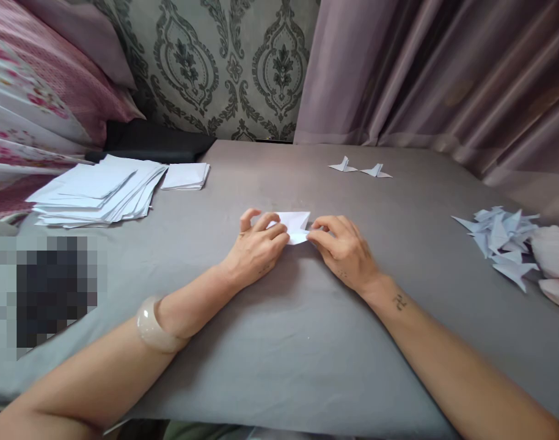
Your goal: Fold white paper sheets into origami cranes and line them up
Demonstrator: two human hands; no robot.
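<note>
A small sheet of white paper (294,220), partly folded, is between my two hands over the middle of the table. Its near edge is lifted and curls over. My left hand (261,244) pinches the paper at its left side, and the fingers cover that part. At the right corner of the lifted flap, the thumb and fingertips of my right hand (346,247) are pressed together on the paper. A pale bangle (153,327) is on my left wrist.
A grey cloth covers the table (279,342). At the left lie a large stack of white paper (98,189) and a smaller stack (186,176). Two folded paper birds (359,167) stand at the back. Several more lie in a heap (501,235) at the right, beside pale fabric (554,263).
</note>
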